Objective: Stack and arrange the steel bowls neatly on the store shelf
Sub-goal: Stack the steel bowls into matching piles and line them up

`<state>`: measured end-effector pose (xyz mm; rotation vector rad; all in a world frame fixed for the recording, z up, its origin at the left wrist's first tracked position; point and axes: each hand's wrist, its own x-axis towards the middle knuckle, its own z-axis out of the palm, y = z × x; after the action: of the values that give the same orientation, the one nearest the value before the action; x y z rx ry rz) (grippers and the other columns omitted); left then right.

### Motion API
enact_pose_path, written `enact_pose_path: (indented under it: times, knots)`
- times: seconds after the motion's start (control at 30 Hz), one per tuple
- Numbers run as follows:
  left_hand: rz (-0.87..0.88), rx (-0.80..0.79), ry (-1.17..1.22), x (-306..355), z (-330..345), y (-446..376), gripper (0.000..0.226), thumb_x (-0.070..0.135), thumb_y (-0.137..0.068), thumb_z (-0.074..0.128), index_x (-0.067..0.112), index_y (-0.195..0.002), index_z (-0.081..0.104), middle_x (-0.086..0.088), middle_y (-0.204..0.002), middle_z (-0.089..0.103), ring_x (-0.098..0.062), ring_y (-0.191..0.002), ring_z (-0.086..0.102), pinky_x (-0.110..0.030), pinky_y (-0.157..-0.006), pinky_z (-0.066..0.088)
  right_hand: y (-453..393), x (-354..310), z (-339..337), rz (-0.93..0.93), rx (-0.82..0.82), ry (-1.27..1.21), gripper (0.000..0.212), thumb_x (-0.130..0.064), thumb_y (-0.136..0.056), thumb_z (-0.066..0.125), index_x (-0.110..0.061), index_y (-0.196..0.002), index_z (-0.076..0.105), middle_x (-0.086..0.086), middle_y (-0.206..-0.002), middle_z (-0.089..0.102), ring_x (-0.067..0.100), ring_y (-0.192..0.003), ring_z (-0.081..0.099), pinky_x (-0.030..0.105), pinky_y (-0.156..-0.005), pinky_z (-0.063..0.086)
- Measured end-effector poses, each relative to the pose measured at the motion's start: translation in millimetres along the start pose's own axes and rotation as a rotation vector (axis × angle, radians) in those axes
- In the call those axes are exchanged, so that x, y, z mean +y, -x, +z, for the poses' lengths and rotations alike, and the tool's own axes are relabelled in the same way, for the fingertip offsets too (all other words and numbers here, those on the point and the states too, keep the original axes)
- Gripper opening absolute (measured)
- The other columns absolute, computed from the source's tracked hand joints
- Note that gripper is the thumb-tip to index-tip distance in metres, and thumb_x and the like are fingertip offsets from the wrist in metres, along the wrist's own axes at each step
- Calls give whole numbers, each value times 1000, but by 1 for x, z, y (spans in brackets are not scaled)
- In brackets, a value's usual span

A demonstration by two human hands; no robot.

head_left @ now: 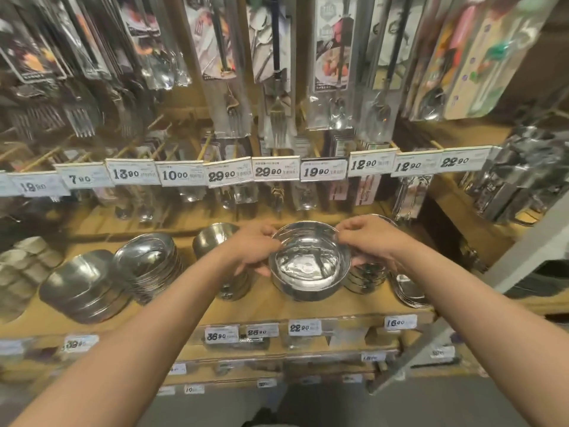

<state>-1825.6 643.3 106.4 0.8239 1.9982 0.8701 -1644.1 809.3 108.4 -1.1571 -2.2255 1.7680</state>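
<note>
A round steel bowl [309, 266] sits at the middle of the wooden shelf [255, 306], its open mouth facing me. My left hand [255, 248] grips its left rim, fingers curled over the edge. On the opposite rim my right hand [366, 238] holds on the same way. Behind my left hand stands another steel bowl stack [212, 238], partly hidden. A low stack of small bowls [366, 278] lies just right of the held bowl. Further left are a stack of round dishes [147, 260] and a stack of squarish steel dishes [83, 288].
Packaged forks and spoons [277, 87] hang above on pegs, with a row of price tags [268, 171] below them. Flat steel plates [409, 291] lean at the shelf's right end. Pale cups [24, 266] stand at far left. A grey shelf post [462, 303] runs along the right.
</note>
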Motion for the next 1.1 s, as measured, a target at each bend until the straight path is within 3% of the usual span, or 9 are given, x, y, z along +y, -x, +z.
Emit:
enact_pose_path:
  times: [0.13,0.2,0.27,0.4,0.53,0.7,0.8,0.93,1.1]
  knots:
    - [-92,192,228,-13,12,3,17,0,-93,60,4,-108,66,-11,-77,78,-32,-69,76,-35,-58,64,-4,14,9,44,5,-108,40,-31,-85,79,-14,-117,63,5,-108,68,16,-83,73,29,-58,62]
    - [-100,287,275,-17,15,0,18,0,-93,59,5,-109,66,-15,-83,78,-36,-70,75,-37,-58,64,-7,17,17,69,-9,-240,40,-28,-84,80,-14,-116,60,8,-105,72,14,-73,76,29,-58,62]
    - [-104,354,288,-20,19,-5,17,1,-94,58,6,-108,66,-16,-87,76,-30,-60,73,-36,-55,64,-13,19,25,65,13,-292,35,-21,-85,79,-15,-112,58,10,-102,72,15,-69,76,31,-62,62]
    - [-112,421,337,-29,29,-18,6,12,-97,58,10,-96,64,-12,-82,74,-20,-47,67,-34,-54,62,-32,27,40,56,148,-267,22,-5,-87,71,-12,-105,60,17,-103,72,24,-75,77,40,-75,64]
    - [-127,415,374,-41,38,-33,13,16,-99,57,5,-96,62,-17,-87,73,-16,-45,64,-24,-44,53,-44,35,46,54,213,-210,18,-4,-89,67,-16,-103,64,12,-96,74,22,-72,77,39,-71,64]
    - [-134,418,294,-59,43,-53,18,14,-99,56,0,-94,66,-16,-79,71,-19,-52,68,-33,-54,63,-59,53,55,60,230,-157,20,-4,-91,61,-23,-89,67,10,-81,75,16,-59,72,34,-62,64]
    - [-126,427,176,-70,45,-66,26,19,-97,57,-3,-94,70,-21,-89,74,-31,-72,71,-48,-74,64,-70,67,63,79,247,-169,18,-5,-90,61,-14,-104,68,12,-86,74,20,-64,72,29,-55,60]
    - [-122,417,114,-79,47,-78,31,25,-96,60,-4,-90,71,-20,-94,73,-32,-86,71,-49,-80,63,-85,77,67,87,282,-153,27,-10,-90,63,-16,-116,68,12,-102,74,26,-77,76,33,-60,61]
    - [-138,381,108,-83,48,-89,30,27,-98,58,-1,-98,69,-16,-102,71,-32,-95,70,-47,-84,62,-91,75,70,94,324,-84,15,-15,-94,59,-26,-92,68,8,-95,74,25,-81,74,38,-67,64]
